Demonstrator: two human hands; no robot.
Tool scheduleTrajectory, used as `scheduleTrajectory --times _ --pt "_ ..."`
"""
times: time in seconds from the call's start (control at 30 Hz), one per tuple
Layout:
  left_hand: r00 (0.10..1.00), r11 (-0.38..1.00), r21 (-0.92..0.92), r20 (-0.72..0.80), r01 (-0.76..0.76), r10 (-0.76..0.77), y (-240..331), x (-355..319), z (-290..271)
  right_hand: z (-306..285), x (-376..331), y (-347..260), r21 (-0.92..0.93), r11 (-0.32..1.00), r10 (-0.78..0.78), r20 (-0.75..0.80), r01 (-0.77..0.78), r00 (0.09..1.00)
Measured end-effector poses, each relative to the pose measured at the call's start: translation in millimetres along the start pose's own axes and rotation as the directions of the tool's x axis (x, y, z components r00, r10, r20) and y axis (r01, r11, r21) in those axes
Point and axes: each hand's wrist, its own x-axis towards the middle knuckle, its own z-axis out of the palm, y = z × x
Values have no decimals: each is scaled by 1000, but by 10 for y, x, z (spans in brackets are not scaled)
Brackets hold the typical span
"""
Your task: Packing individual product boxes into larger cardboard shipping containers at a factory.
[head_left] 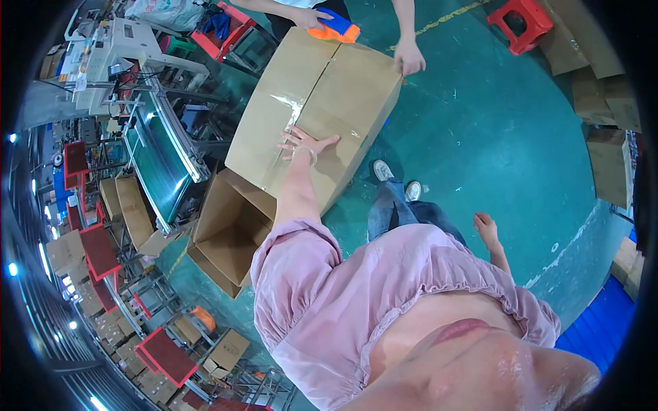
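My left hand lies on top of a large brown cardboard box, palm down with its fingers spread across the middle seam. Shiny clear tape shows on the seam close to my fingertips. My right hand hangs low at my side, its fingers loosely bent and nothing visible in it. At the box's far edge, a co-worker's hand grips an orange and blue tape dispenser. The co-worker's other hand rests on the far right corner.
An open cardboard box stands beside the large one at left. Beyond it is a green conveyor belt with a white machine. A red stool stands far right, near stacked cartons. Red-topped stands line the lower left.
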Motion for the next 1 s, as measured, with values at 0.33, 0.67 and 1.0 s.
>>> scheduleTrajectory --times 0.33,0.67,1.0 --pt "1000 1000 6 31 -4 4 -48 44 -47 65 -152 711 -49 917 399 63 -397 915" --pt "999 1000 -11 37 -17 17 -38 110 -5 -5 14 666 -20 964 264 40 -264 964" --pt "998 1000 -6 55 -15 16 -46 64 -54 -98 107 446 -56 980 191 21 -189 981"
